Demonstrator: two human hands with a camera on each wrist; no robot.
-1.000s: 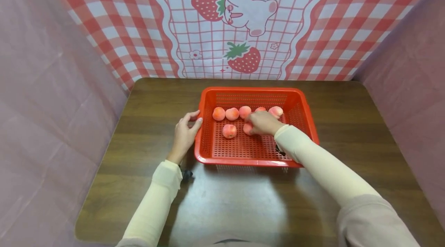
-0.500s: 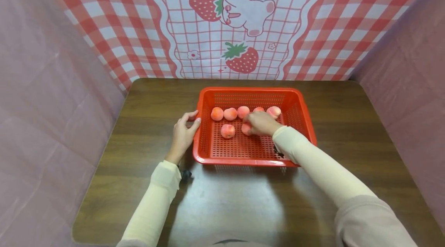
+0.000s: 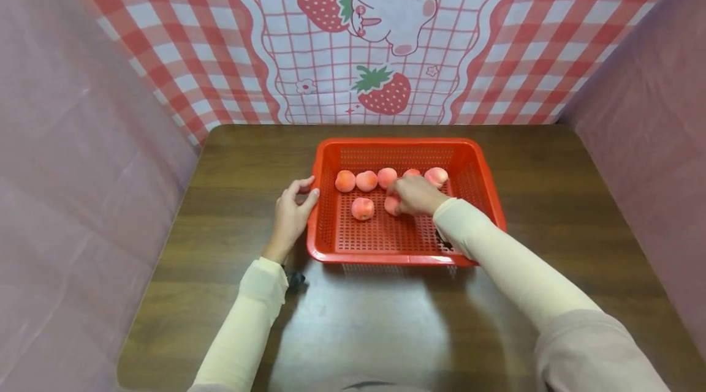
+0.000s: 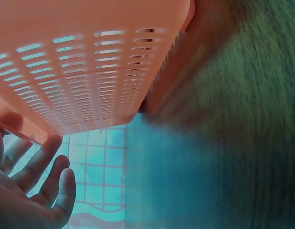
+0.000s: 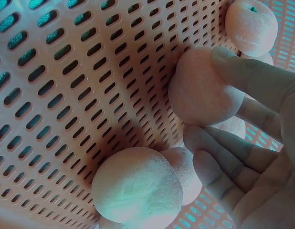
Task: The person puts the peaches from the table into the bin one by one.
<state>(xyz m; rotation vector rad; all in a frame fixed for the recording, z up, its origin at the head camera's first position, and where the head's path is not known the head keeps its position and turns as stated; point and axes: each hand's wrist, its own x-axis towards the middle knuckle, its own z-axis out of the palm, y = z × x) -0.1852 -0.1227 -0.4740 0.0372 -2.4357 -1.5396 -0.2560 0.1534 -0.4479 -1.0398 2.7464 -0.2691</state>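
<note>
A red perforated plastic basket point(image 3: 380, 258) holds several peaches. My right hand point(image 3: 418, 196) reaches into it and holds a peach point(image 3: 390, 204) between thumb and fingers, low over the basket floor. In the right wrist view this peach point(image 5: 202, 90) sits between thumb point(image 5: 252, 71) and fingertips, near other peaches. To its left lies a single peach point(image 3: 363, 209). Behind them is a row with peaches point(image 3: 345, 181) along the far side, one partly hidden by my right hand. My left hand point(image 3: 290, 213) grips the basket's left rim, its lower fingers spread in the left wrist view.
The basket stands on a brown wooden table point(image 3: 220, 220). A checked strawberry-print cloth point(image 3: 380, 24) hangs behind the table, and pink cloth point(image 3: 83, 165) hangs at both sides. A small dark object point(image 3: 296, 279) shows by the left wrist.
The view shifts slightly. Both hands stay in almost the same place, the right on the same peach and the left at the rim; the peaches keep their arrangement.
</note>
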